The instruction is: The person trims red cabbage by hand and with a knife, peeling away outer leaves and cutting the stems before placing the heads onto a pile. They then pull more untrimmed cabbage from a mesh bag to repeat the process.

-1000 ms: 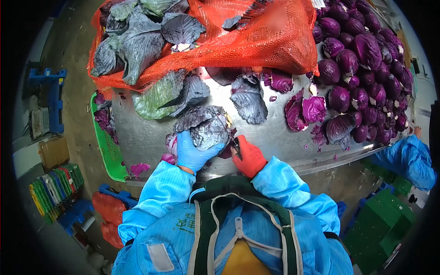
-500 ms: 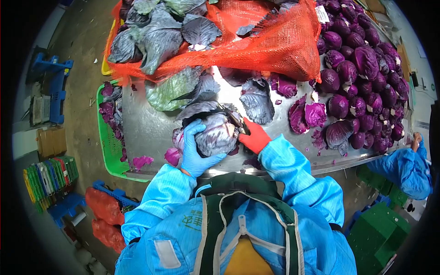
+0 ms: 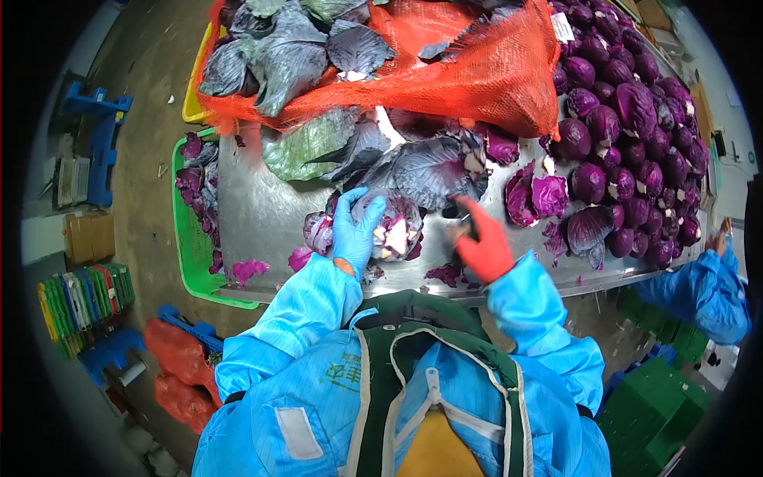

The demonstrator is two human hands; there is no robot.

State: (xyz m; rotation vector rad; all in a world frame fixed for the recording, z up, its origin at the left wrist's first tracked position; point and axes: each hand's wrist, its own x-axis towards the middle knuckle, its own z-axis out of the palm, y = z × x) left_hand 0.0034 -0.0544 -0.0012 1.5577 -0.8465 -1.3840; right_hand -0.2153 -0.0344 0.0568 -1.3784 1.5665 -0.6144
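My left hand [image 3: 354, 234], in a blue glove, grips a red cabbage [image 3: 401, 215] from its left side. Pale cut patches show on the cabbage's near end. To its right, my right hand [image 3: 485, 246], in a red glove, is apart from the cabbage and smeared by motion. It is closed on what looks like a small knife [image 3: 458, 232], mostly hidden and blurred. Large dark outer leaves [image 3: 433, 171] lie just beyond the cabbage. Another purple piece [image 3: 318, 232] rests against my left hand's outer side.
Trimmed red cabbages [image 3: 628, 159] are heaped on the right of the metal table [image 3: 254, 207]. An orange mesh sack [image 3: 477, 87] with leaves lies at the back. A green crate [image 3: 187, 238] holds scraps at left. Another person's blue sleeve [image 3: 699, 294] shows at far right.
The dark outer leaves have come off the cabbage and lie beyond it. The cabbage now shows purple with its cut end toward me. My right hand has moved right, away from it.
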